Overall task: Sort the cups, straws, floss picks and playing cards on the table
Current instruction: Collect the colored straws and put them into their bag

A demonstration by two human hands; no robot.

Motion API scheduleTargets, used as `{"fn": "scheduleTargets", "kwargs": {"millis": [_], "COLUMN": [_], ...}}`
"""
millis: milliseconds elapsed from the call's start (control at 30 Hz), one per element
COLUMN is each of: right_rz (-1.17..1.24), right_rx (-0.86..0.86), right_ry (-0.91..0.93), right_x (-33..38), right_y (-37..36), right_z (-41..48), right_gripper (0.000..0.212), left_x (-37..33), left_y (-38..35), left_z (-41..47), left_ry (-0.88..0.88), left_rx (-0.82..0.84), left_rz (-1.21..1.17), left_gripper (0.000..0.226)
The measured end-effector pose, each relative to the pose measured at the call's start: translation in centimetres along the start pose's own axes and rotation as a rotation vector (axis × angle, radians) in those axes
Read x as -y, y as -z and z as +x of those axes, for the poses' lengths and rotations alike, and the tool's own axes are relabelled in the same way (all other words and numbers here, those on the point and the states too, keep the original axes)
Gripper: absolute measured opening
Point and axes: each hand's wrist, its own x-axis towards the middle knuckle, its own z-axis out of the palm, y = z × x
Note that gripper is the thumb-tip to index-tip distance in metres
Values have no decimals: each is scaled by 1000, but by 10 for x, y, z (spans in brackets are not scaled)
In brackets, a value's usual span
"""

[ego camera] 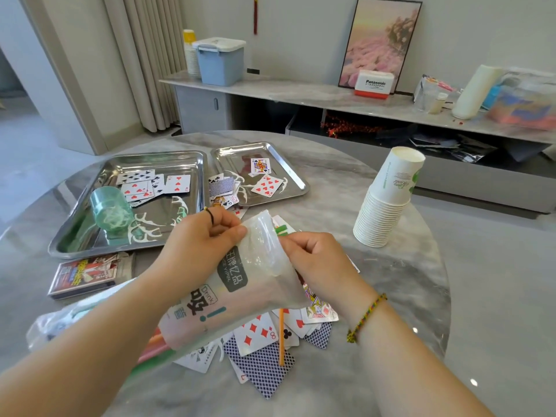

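Left hand point(204, 239) and right hand point(316, 257) each pinch the straw bag point(237, 284) mouth; better pull it wide so straws point(281, 337) slide in freely

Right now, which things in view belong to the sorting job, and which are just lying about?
Job: straw bag gripped by left hand and right hand, paper cup stack, loose playing cards, floss picks in the large tray, small tray.
Lying about: blue storage box, framed picture, Panasonic box.
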Motion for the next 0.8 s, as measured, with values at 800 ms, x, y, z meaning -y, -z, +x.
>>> {"fn": "scheduleTargets", "kwargs": {"millis": [800], "right_rz": [-71], "right_rx": [164], "right_ry": [12], "right_x": [-10], "right_y": [-3], "right_z": [5], "right_gripper": [24], "left_x": [13], "left_y": [0], "left_z": [-3], "left_ry": [22], "left_rx": [43], "left_rz": [-48], "left_gripper": [18]}}
